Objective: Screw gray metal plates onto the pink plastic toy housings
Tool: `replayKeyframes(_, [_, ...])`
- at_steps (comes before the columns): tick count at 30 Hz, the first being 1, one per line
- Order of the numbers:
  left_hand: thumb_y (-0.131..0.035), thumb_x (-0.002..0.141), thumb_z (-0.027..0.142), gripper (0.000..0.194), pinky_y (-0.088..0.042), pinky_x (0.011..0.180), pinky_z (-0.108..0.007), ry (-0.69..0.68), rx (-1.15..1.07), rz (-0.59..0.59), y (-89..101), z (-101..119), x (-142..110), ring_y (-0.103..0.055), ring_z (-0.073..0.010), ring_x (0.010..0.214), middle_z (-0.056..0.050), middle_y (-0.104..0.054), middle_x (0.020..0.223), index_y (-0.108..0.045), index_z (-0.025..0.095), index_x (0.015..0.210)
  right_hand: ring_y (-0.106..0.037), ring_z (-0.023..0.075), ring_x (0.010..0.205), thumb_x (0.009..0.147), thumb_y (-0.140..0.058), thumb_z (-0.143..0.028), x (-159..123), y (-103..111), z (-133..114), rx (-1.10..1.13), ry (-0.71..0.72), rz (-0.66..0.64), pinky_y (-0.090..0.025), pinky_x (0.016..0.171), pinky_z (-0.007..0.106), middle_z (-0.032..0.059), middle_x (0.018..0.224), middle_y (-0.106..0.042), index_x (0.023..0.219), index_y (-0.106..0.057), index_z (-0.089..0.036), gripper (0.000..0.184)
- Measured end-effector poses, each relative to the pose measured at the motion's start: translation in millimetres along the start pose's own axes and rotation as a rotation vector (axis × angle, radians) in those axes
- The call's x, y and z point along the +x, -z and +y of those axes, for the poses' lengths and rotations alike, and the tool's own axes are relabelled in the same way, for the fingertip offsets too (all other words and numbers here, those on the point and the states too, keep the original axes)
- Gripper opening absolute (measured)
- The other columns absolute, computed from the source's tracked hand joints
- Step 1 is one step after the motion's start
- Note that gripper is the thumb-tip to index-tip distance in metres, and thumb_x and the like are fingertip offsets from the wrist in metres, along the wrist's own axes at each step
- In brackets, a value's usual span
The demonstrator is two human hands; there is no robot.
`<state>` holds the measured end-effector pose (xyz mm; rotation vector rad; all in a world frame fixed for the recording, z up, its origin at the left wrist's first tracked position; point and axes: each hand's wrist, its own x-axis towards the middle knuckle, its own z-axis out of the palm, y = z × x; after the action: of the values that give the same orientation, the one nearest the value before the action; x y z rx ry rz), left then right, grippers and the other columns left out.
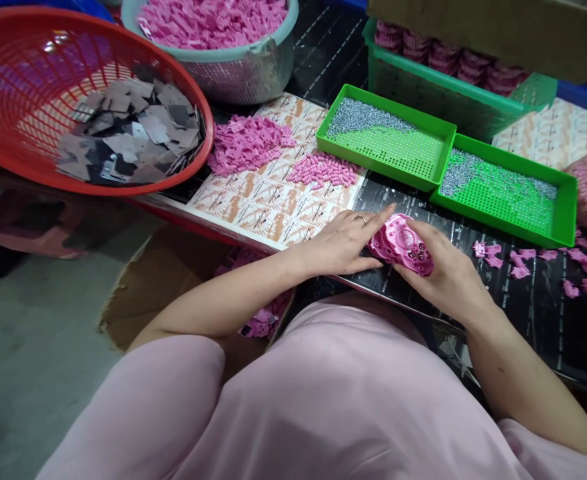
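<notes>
My right hand is wrapped round a small stack of pink molded plastic plates, with thumb and fingers on its right side. A round raised disc and several dark holes show on the top plate. My left hand, with a ring on one finger, reaches in from the left. Its fingers are stretched out and spread about the stack's left end, close to it or touching. The hands hide part of the stack's sides. Beneath lies the black table covering.
Two green trays of small metal pieces stand behind my hands. Pink pegs and flat pink parts lie piled at left. A red basket holds grey metal plates. Loose pink pieces lie right. A cardboard box stands below the table edge.
</notes>
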<state>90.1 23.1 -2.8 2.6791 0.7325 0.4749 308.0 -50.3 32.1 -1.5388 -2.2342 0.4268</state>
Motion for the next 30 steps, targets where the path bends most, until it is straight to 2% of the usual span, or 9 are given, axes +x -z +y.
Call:
replayKeyframes(4, [-0.061, 0.088, 0.043, 0.096, -0.039, 0.098, -0.042, 0.019, -0.012, -0.029, 0.1, 2.2, 3.1, -0.056, -0.0308, 0.119, -0.020, -0.052, 0.138, 0.003, 0.012, 0.154, -0.057, 0.0264, 0.124, 0.084, -0.060, -0.028, 0.2, -1.5, 1.0, -0.004, -0.021, 0.050, -0.050, 0.104, 0.045, 0.0084, 0.138, -0.054, 0.141, -0.041, -0.027, 0.060])
replayKeyframes(9, [-0.063, 0.086, 0.046, 0.102, -0.039, 0.098, -0.040, -0.007, 0.004, -0.051, 1.5, 1.0, 10.5, -0.055, -0.0308, 0.121, -0.022, -0.043, 0.146, 0.004, 0.011, 0.154, -0.057, 0.0260, 0.123, 0.083, -0.065, -0.031, -11.4, 19.5, 13.1, 0.038, -0.055, 0.192, -0.048, 0.107, 0.043, 0.0027, 0.137, -0.056, 0.141, -0.043, -0.031, 0.062])
replayKeyframes(11, [-0.067, 0.084, 0.046, 0.102, -0.037, 0.101, -0.039, -0.035, 0.017, -0.097, 2.9, 4.5, 16.8, -0.049, -0.0304, 0.127, -0.021, -0.040, 0.149, -0.001, 0.011, 0.154, -0.058, 0.0275, 0.122, 0.081, -0.067, -0.034, -21.3, 27.2, 20.9, -0.003, -0.125, 0.252, -0.049, 0.106, 0.046, 0.0008, 0.138, -0.055, 0.141, -0.043, -0.034, 0.065])
replayKeyframes(13, [-0.066, 0.085, 0.042, 0.095, -0.036, 0.101, -0.037, -0.035, 0.074, -0.182, 5.9, 11.6, 23.9, -0.049, -0.0293, 0.127, -0.018, -0.046, 0.145, -0.008, 0.011, 0.154, -0.058, 0.0290, 0.121, 0.081, -0.067, -0.035, -32.7, 29.7, 28.5, -0.060, -0.176, 0.272, -0.050, 0.104, 0.049, 0.0010, 0.138, -0.056, 0.142, -0.041, -0.035, 0.066])
replayKeyframes(16, [-0.058, 0.090, 0.040, 0.077, -0.040, 0.092, -0.037, 0.026, 0.231, -0.288, 13.0, 25.1, 31.7, -0.056, -0.0285, 0.114, -0.013, -0.062, 0.124, -0.021, 0.015, 0.153, -0.058, 0.0304, 0.121, 0.083, -0.063, -0.034, -48.1, 23.1, 36.0, -0.135, -0.205, 0.228, -0.051, 0.100, 0.051, 0.0060, 0.136, -0.057, 0.142, -0.042, -0.030, 0.063])
replayKeyframes(19, [-0.053, 0.092, 0.043, 0.067, -0.042, 0.082, -0.035, 0.159, 0.370, -0.285, 19.8, 34.8, 33.2, -0.060, -0.0278, 0.105, -0.012, -0.065, 0.112, -0.030, 0.018, 0.150, -0.059, 0.0293, 0.120, 0.084, -0.061, -0.031, -55.8, 10.7, 36.7, -0.217, -0.225, 0.162, -0.054, 0.096, 0.045, 0.0105, 0.135, -0.057, 0.140, -0.045, -0.022, 0.059])
replayKeyframes(23, [-0.050, 0.091, 0.054, 0.073, -0.042, 0.070, -0.032, 0.390, 0.496, -0.282, 21.6, 41.5, 31.5, -0.065, -0.0272, 0.093, -0.013, -0.067, 0.105, -0.028, 0.019, 0.151, -0.062, 0.0319, 0.112, 0.084, -0.060, -0.030, -51.9, -4.1, 29.3, -0.406, -0.219, 0.113, -0.054, 0.092, 0.048, 0.0129, 0.131, -0.060, 0.135, -0.050, -0.016, 0.054])
replayKeyframes(26, [-0.045, 0.091, 0.064, 0.078, -0.042, 0.068, -0.032, 0.433, 0.504, -0.284, 17.7, 49.4, 31.9, -0.067, -0.0276, 0.087, -0.012, -0.069, 0.100, -0.026, 0.020, 0.152, -0.064, 0.0324, 0.106, 0.086, -0.058, -0.037, -43.8, -13.0, 19.2, -0.471, -0.257, 0.142, -0.056, 0.085, 0.046, 0.0122, 0.128, -0.062, 0.133, -0.051, -0.016, 0.052])
replayKeyframes(30, [-0.040, 0.092, 0.064, 0.077, -0.043, 0.065, -0.032, 0.447, 0.483, -0.277, 15.2, 61.8, 33.4, -0.069, -0.0281, 0.084, -0.012, -0.070, 0.097, -0.024, 0.019, 0.153, -0.063, 0.0281, 0.111, 0.088, -0.056, -0.044, -35.5, -18.9, 8.8, -0.354, -0.241, 0.200, -0.057, 0.085, 0.039, 0.0103, 0.129, -0.062, 0.135, -0.049, -0.017, 0.054])
